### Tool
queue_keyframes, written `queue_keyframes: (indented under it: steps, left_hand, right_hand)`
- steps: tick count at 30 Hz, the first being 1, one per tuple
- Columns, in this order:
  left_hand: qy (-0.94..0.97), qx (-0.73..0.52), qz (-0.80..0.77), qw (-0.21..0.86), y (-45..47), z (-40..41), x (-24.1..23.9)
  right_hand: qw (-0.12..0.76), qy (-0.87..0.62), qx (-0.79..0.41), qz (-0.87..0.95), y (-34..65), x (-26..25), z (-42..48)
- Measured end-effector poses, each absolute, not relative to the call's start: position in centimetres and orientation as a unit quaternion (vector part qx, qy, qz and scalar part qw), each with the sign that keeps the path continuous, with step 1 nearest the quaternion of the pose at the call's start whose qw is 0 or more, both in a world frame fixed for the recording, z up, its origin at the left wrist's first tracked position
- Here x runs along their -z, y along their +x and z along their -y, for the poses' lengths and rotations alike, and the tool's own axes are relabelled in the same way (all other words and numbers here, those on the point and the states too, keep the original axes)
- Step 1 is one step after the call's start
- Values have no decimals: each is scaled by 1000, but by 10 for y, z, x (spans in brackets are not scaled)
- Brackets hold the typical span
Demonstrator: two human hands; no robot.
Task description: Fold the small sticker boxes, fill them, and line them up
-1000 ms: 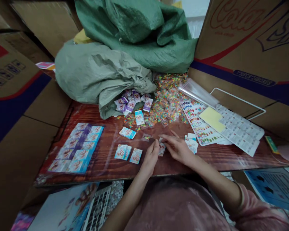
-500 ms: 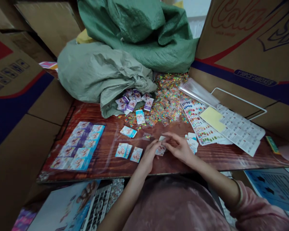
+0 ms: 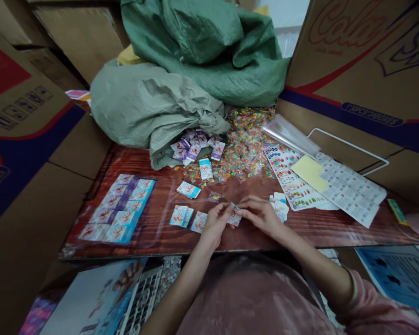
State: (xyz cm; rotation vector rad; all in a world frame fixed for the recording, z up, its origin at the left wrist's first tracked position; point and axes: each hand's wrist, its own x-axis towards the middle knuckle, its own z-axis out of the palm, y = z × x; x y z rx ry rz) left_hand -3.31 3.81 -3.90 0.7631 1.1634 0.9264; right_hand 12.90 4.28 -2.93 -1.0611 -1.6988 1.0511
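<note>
Between my two hands is a small printed box (image 3: pixel 234 218) with a hand picture, held just above the front of the table. My left hand (image 3: pixel 214 223) grips its left side. The fingers of my right hand (image 3: pixel 260 215) pinch at its upper right edge. Beside my left hand lie a few flat blue-and-white boxes (image 3: pixel 181 216), and another box (image 3: pixel 188 190) is farther back. To the right of my right hand is a loose pile of white and blue pieces (image 3: pixel 279 206). A small clear packet of coloured bits (image 3: pixel 214 196) sits just beyond my hands.
Purple and blue boxes in clear film (image 3: pixel 117 209) lie at left. A grey-green sack (image 3: pixel 153 107) spills purple boxes (image 3: pixel 193 151) near a heap of colourful packets (image 3: pixel 247 135). Sticker sheets (image 3: pixel 293 181) and a wire frame (image 3: pixel 352 144) are at right. Large cartons (image 3: pixel 356 93) flank the table.
My right hand's fingers have come down and closed on the box's top edge. The whole view has shifted slightly, so the table things appear a little farther right.
</note>
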Motion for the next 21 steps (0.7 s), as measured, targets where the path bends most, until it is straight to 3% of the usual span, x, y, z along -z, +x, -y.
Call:
queue_keyframes:
  steps: [8, 16, 21]
  left_hand:
    - [355, -401, -493, 685, -34, -32, 47]
    - [374, -389, -491, 684, -34, -29, 45]
    - [337, -408, -489, 694, -33, -28, 47]
  right_hand:
    - [427, -485, -592, 481, 128, 46, -50]
    - [398, -456, -480, 635, 141, 38, -48]
    - [355, -410, -477, 692, 143, 34, -37]
